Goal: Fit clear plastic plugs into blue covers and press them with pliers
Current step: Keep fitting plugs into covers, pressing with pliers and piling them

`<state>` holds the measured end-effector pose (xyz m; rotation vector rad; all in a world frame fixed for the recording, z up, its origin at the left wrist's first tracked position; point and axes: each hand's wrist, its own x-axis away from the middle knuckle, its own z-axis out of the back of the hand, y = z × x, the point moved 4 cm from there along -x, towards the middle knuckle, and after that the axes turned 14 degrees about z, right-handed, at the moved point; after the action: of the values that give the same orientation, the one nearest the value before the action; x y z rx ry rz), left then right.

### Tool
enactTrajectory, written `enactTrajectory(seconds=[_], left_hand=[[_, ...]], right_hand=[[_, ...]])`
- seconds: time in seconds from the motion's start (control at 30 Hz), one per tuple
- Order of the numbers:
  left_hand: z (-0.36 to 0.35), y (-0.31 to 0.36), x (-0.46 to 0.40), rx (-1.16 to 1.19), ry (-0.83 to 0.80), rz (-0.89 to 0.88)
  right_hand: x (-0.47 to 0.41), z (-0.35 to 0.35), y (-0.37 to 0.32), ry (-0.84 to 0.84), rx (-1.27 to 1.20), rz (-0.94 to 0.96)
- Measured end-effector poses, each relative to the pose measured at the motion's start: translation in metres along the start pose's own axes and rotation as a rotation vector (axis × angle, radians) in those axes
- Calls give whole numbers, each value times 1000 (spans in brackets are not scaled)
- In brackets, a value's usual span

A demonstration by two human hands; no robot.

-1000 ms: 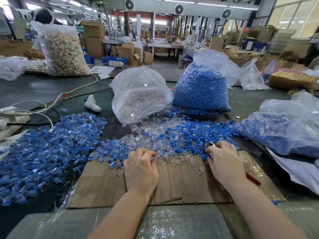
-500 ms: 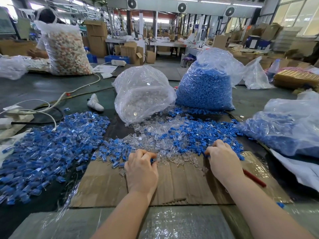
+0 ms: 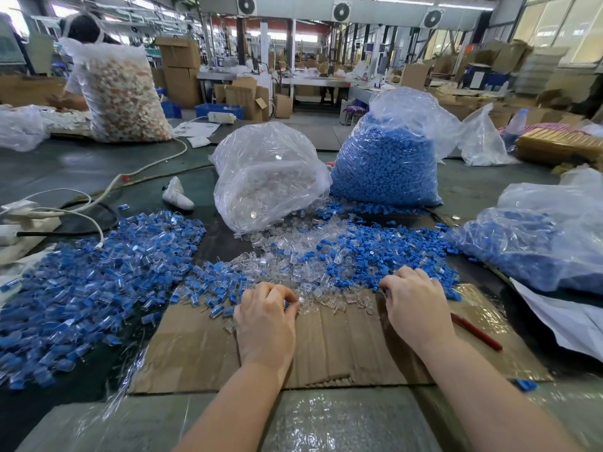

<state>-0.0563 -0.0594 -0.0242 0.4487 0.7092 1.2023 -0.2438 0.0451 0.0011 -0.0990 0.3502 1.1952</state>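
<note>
Clear plastic plugs (image 3: 287,256) are heaped loosely in the middle of the work surface, mixed on their right with loose blue covers (image 3: 385,252); both piles spill onto the far edge of a flattened sheet of cardboard (image 3: 342,347). No brand, label or writing can be read anywhere.

Both bare forearms are stretched forward from the bottom edge, backs of the hands turned up. The left hand (image 3: 266,316) is rested on the cardboard at the near edge of the plug pile, its fingers curled tightly inward with a small blue piece pinched at the fingertips (image 3: 287,303). The right hand (image 3: 416,301) is placed at the near edge of the blue covers, fingers curled down into them; a red pliers handle (image 3: 473,332) is seen sticking out from under the wrist, but whether it is gripped cannot be told.

A broad spread of assembled blue-and-clear pieces (image 3: 94,282) is laid out to the left. Behind the central pile, a clear bag of plugs (image 3: 264,177) is slumped just beside a taller bag of blue covers (image 3: 388,161). Another bag of blue parts (image 3: 538,243) is lying at the right. White cables (image 3: 98,197) are trailed across the dark table (image 3: 65,164) at the left.
</note>
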Motion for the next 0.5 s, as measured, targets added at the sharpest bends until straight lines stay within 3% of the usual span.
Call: enactTrajectory(seconds=[0.23,0.5], left_hand=[[1,2,1,-4,-12,-34],[3,13,6,105,-77,-176]], right_hand=[[-10,-3,-3,-108,89,-16],[-12,-2,-4,-118,54,-11]])
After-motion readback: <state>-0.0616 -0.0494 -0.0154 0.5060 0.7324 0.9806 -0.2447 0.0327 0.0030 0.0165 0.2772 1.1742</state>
